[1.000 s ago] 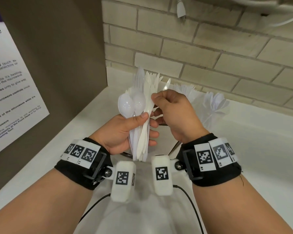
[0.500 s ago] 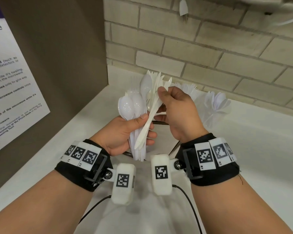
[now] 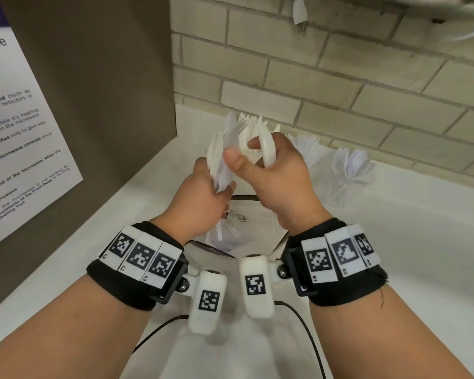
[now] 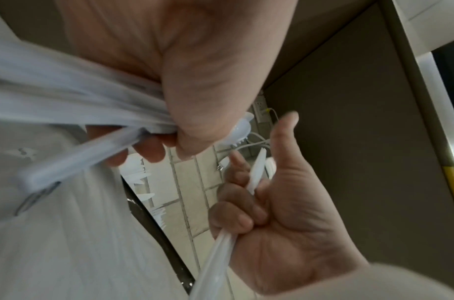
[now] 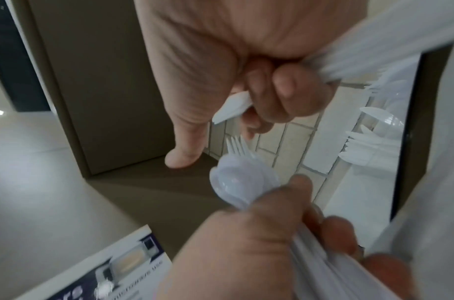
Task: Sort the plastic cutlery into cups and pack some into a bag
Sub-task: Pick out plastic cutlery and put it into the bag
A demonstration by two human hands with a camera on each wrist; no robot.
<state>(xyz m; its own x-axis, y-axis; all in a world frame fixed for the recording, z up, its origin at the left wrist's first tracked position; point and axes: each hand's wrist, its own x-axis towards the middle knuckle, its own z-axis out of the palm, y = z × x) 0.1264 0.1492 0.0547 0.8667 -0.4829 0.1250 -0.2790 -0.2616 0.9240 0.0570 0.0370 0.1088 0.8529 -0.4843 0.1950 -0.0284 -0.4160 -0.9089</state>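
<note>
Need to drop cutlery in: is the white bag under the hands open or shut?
Open: the white bag gapes below both hands, with cutlery pieces visible inside.

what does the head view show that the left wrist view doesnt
Only the head view: the open white bag below the hands with cutlery inside, the clear cups of sorted cutlery by the brick wall, and the poster.

Only the left wrist view: the right hand from its palm side, fingers curled round a few white handles.

Both: the left hand gripping the cutlery bunch, and the brick wall.
</note>
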